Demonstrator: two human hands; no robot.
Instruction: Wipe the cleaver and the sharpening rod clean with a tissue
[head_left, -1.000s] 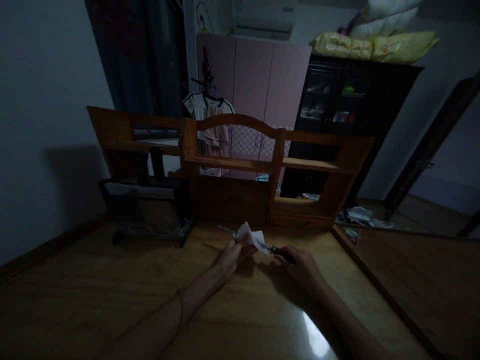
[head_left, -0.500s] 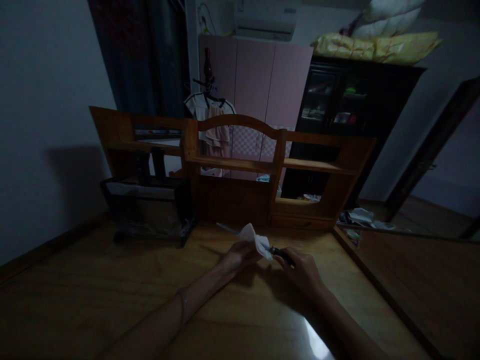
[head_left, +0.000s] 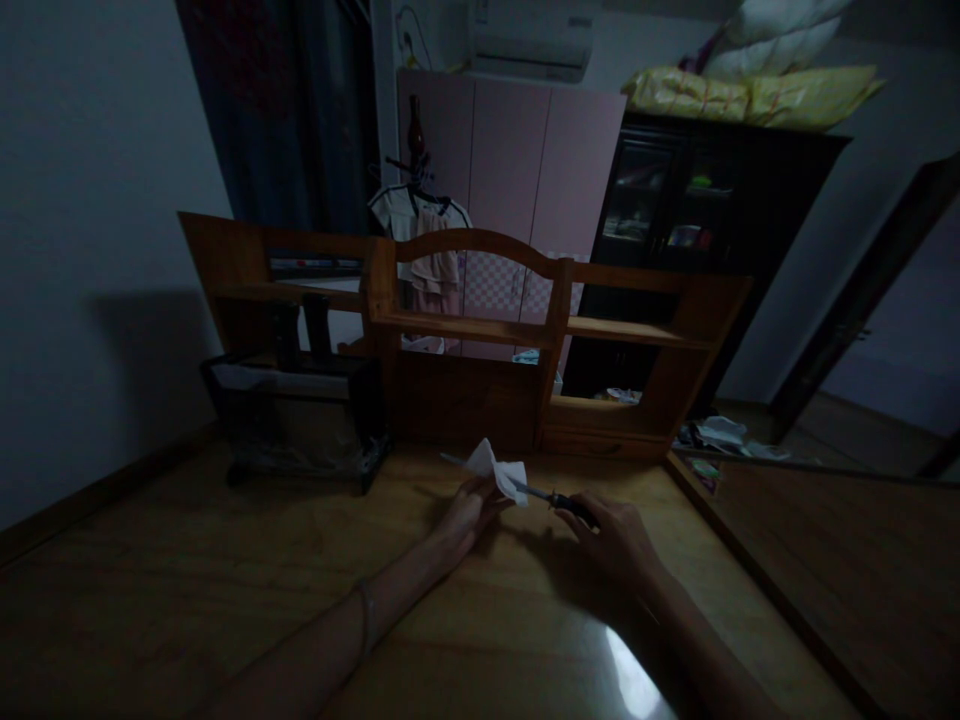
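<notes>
My right hand (head_left: 619, 535) is closed on the black handle of a long, slim metal tool (head_left: 534, 491) with a small guard. Whether it is a knife or a sharpening steel I cannot tell. The tool points left, held above the wooden tabletop (head_left: 420, 640). My left hand (head_left: 466, 515) pinches a folded white tissue (head_left: 484, 462) around the middle of the metal shaft. The thin tip sticks out of the tissue on the left, and bare metal shows between the tissue and the guard. The left fingertips are partly hidden by the tissue.
A black rack (head_left: 292, 425) with two upright black handles stands at the left of the tabletop. A wooden shelf unit (head_left: 472, 325) runs along the back edge. Loose papers (head_left: 720, 432) lie beyond the right side. The room is dim.
The tissue and my left hand have shifted left along the shaft, so more metal shows near the guard. My right hand has moved slightly right with the tool.
</notes>
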